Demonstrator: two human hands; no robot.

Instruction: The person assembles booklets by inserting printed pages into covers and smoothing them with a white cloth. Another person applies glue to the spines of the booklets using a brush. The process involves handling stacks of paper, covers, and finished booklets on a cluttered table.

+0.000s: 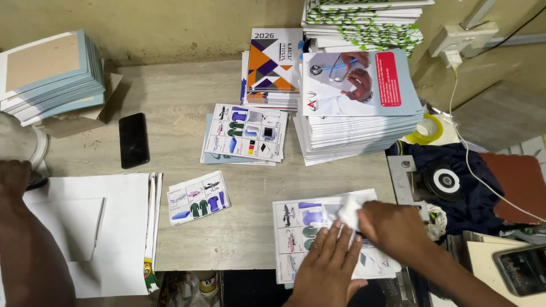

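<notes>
Workbench clutter: printed stock, phones, tools.

Black phone [133, 140] lies flat on the wooden table [176, 91], left of centre. Stack of blue-edged boards [51, 77] at far left, on a cardboard piece [91, 116]. White sheets [108, 227] at the near left edge; small printed card [198, 197] just beside them. Picture sheets [245, 132] mid-table. Behind them, a pile of orange-patterned booklets [273, 61]; beside it a tall pile of leaflets showing a stethoscope [355, 85]. Leaf-patterned stack [364, 23] at the back. Yellow tape roll [426, 129], dark cloth [455, 165], wall socket [459, 37] with white cable [463, 148] at right. 2nd phone [522, 268] at the bottom right corner.
</notes>
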